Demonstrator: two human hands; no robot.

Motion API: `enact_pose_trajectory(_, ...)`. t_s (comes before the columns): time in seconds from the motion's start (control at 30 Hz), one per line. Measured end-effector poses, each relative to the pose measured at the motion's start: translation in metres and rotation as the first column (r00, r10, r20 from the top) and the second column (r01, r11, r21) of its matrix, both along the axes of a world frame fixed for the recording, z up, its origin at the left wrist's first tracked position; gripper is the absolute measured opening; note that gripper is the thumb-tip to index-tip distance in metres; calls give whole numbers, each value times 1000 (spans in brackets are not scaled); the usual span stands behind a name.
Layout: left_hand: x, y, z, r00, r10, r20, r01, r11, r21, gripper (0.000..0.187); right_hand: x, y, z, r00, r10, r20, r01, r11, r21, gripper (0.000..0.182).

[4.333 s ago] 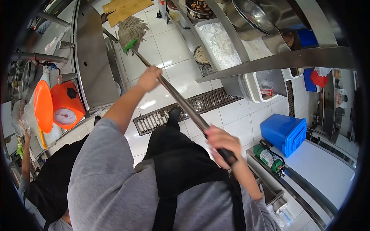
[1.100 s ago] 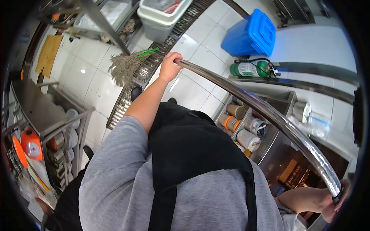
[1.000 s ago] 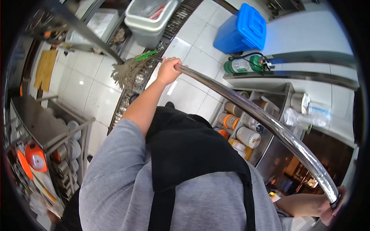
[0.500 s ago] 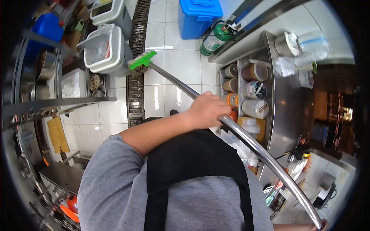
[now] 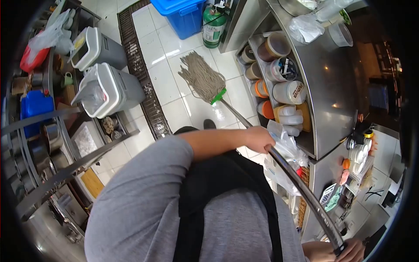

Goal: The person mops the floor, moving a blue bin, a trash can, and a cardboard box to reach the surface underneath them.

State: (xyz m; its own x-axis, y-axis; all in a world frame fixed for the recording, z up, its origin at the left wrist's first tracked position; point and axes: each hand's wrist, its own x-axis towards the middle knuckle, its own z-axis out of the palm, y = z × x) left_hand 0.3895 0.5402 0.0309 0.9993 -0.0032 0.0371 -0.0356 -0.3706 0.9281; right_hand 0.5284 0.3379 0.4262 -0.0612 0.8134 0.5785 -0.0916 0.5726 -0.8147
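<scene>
A long metal mop handle (image 5: 301, 187) runs diagonally from the lower right up to a green clamp (image 5: 218, 95). The grey string mop head (image 5: 201, 76) lies spread on the white tiled floor, right of the drain grate. My left hand (image 5: 259, 139) is wrapped round the middle of the handle, in front of my black apron. Near the bottom right corner, my right hand (image 5: 350, 251) grips the handle's top end.
Two grey bins (image 5: 126, 89) stand left of the drain grate (image 5: 139, 65). A blue lidded bin (image 5: 185, 19) and a green cylinder (image 5: 214, 30) are ahead. Steel counter (image 5: 329, 87) with shelved containers is on the right; metal racks (image 5: 56, 174) line the left.
The mop head has moved right, off the drain grate onto the tiles, and its strings are now spread out. Both hands stay on the handle; my left hand has shifted right. The view has turned.
</scene>
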Motion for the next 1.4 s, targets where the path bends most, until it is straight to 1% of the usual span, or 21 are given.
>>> enact_pose_trajectory(0.13,-21,29,-8,997,-63,-35,67,992,109,14,-36,32,-19,995,-92,-29,91,995,-27,33)
enact_pose_trajectory(0.27,-73,95,-25,983,183,-31,-173,964,204,18,-80,84,-46,987,-140,-73,142,990,21,33)
enact_pose_trajectory(0.3,-89,113,-30,985,170,-27,-161,966,202,18,-91,109,-53,991,-101,-88,105,993,49,34)
enact_pose_trajectory(0.37,-123,161,-40,968,252,-13,-242,942,231,9,-117,147,-66,992,-63,-105,71,995,68,33)
enact_pose_trajectory(0.4,-143,187,-47,954,296,34,-297,933,204,5,-124,172,-70,997,39,-62,-37,998,45,29)
enact_pose_trajectory(0.47,-184,246,-60,932,348,99,-361,913,191,11,-143,223,-87,988,155,-10,-153,984,86,31)
enact_pose_trajectory(0.53,-223,312,-74,908,387,162,-417,875,248,12,-178,284,-107,987,150,-62,-144,985,89,24)
enact_pose_trajectory(0.63,-283,424,-99,912,396,108,-408,846,342,10,-218,357,-137,989,106,-103,-105,994,12,16)
enact_pose_trajectory(0.7,-318,494,-121,857,498,135,-505,756,417,11,-245,412,-152,998,47,44,-38,983,-180,11)
enact_pose_trajectory(0.73,-334,527,-123,806,573,150,-566,670,480,13,-258,437,-178,996,17,92,-2,988,-157,11)
enact_pose_trajectory(0.77,-346,552,-125,712,692,119,-559,456,692,20,-268,459,-198,986,2,169,30,982,-189,11)
enact_pose_trajectory(0.8,-350,560,-123,457,889,33,-569,263,780,31,-277,480,-229,974,24,225,15,985,-170,10)
enact_pose_trajectory(0.83,-356,582,-131,367,915,-168,-570,364,736,47,-288,499,-252,967,-1,254,52,979,-195,10)
enact_pose_trajectory(0.87,-358,593,-142,355,920,-167,-583,358,729,47,-298,517,-273,959,-24,283,89,972,-218,11)
enact_pose_trajectory(0.93,-357,605,-161,237,969,-76,-787,237,570,54,-308,547,-307,959,-66,276,160,928,-336,13)
enact_pose_trajectory(0.97,-353,609,-156,216,969,-117,-834,246,494,60,-308,552,-316,958,-49,284,148,930,-337,13)
enact_pose_trajectory(1.07,-348,607,-143,245,953,-179,-754,303,583,64,-297,558,-326,947,-73,312,202,891,-406,14)
enact_pose_trajectory(1.13,-344,601,-155,228,968,-106,-721,241,650,63,-279,540,-314,933,-53,356,200,898,-391,14)
enact_pose_trajectory(1.2,-326,582,-138,268,958,-101,-649,258,715,55,-253,517,-289,914,-4,405,161,922,-353,13)
enact_pose_trajectory(1.3,-284,536,-138,409,879,246,-791,207,576,25,-196,470,-246,893,-20,450,199,913,-356,13)
enact_pose_trajectory(1.4,-222,459,-99,469,860,200,-812,331,481,24,-124,413,-200,875,-54,481,267,883,-387,11)
